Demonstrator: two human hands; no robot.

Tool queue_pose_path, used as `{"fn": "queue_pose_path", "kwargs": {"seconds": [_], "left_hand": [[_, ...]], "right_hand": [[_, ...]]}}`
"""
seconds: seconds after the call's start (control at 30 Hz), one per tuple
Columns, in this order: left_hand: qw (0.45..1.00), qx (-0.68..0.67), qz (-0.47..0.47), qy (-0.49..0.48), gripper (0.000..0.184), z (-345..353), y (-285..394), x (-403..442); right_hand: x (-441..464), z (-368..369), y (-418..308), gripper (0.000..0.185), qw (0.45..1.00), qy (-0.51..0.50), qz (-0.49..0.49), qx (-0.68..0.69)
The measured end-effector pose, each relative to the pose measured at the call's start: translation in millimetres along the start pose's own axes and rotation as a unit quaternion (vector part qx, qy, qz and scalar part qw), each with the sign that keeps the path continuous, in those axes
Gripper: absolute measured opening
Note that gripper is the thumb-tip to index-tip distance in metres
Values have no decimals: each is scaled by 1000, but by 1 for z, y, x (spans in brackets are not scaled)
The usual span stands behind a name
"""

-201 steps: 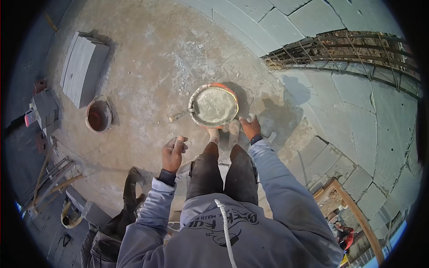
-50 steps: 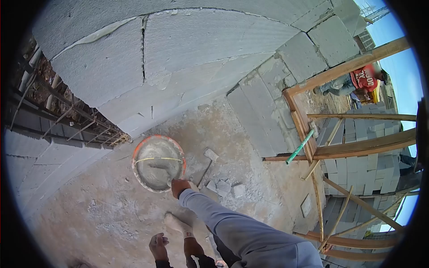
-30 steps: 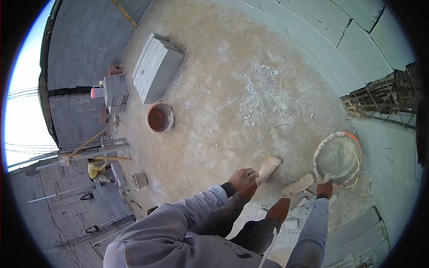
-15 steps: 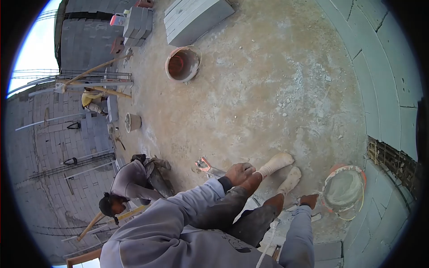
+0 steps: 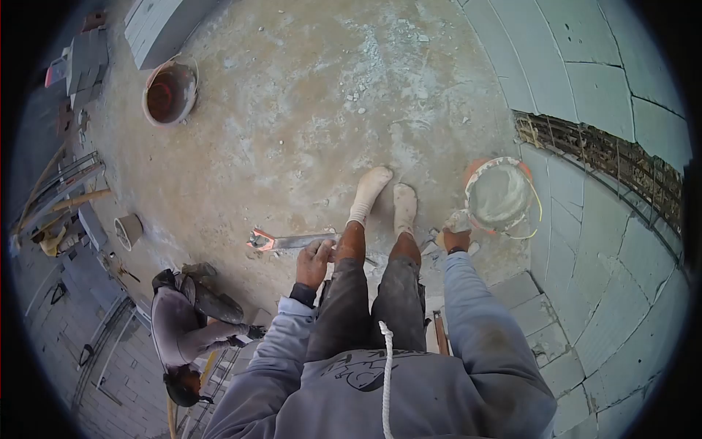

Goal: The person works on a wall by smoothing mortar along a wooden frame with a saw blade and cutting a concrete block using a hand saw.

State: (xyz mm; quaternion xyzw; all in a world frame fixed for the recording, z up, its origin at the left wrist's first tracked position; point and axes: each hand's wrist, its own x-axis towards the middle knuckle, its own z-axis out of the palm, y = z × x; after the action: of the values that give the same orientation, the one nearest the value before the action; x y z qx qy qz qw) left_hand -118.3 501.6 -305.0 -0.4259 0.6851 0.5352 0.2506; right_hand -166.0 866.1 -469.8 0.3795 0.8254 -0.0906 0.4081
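Observation:
My left hand (image 5: 313,265) is beside my left shin, its fingers loosely bent and apart, with nothing visible in them. Just beyond it a handsaw lies on the floor, its orange-edged handle (image 5: 261,240) to the left and its grey blade (image 5: 296,241) reaching toward my fingers. My right hand (image 5: 455,240) is closed, low beside my right foot. A pale, mortar-smeared thing (image 5: 458,219) shows beyond its knuckles; its kind is unclear. Right of that hand stands an orange bucket (image 5: 477,170) filled with wet grey mortar (image 5: 502,196).
Block walls (image 5: 596,88) rise on the right, with a rebar-filled gap (image 5: 607,150). An open bucket (image 5: 170,95) and stacked blocks (image 5: 157,33) stand upper left, a smaller pail (image 5: 129,230) below. A bent-over co-worker (image 5: 175,322) is at left; another person (image 5: 50,240) is farther off.
My view has turned, shifting the surroundings left and up. My left hand has come away from my lower leg toward the saw. My right hand remains near the mortar bucket, with the pale thing now showing.

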Motion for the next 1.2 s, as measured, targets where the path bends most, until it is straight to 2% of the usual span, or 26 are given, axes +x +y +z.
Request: {"fn": "queue_pose_path", "kwargs": {"seconds": [0.07, 0.1, 0.17, 0.33, 0.4, 0.5, 0.67, 0.77, 0.97, 1.07, 1.17, 1.2], "left_hand": [[999, -10, 2, -35, 41, 1, -1, -5], [996, 8, -23, -80, 37, -3, 13, -6], [989, 79, 14, -121, 36, -8, 26, 2], [974, 131, 98, -155, 33, -19, 129, 21], [959, 165, 146, -179, 33, -20, 166, 38], [937, 200, 178, -225, 32, -19, 211, 53], [882, 280, 222, -308, 32, 39, 272, 37], [812, 337, 295, -375, 32, 108, 293, -10], [697, 367, 347, -509, 31, 216, 253, -134], [618, 422, 346, -565, 30, 228, 200, -192], [552, 455, 342, -609, 28, 217, 128, -240], [510, 476, 352, -624, 28, 210, 106, -260]], "right_hand": [[-33, -19, 1, 97, 999, -10, 7, 53], [-45, -19, 10, 96, 997, 4, 4, 75], [-69, -28, 21, 95, 995, 16, -3, 102], [-140, -49, 34, 83, 983, 19, 25, 183], [-168, -55, 36, 71, 965, -8, 30, 259], [-218, -72, 27, 63, 947, -56, 10, 317], [-295, -72, 28, 67, 926, -33, -18, 376], [-335, -61, 52, 72, 895, -46, 34, 442], [-407, 33, 126, 63, 828, 25, 192, 526], [-454, 85, 163, 60, 786, 21, 277, 553], [-503, 129, 183, 57, 707, 65, 363, 604], [-522, 139, 189, 57, 675, 80, 384, 625]]}}
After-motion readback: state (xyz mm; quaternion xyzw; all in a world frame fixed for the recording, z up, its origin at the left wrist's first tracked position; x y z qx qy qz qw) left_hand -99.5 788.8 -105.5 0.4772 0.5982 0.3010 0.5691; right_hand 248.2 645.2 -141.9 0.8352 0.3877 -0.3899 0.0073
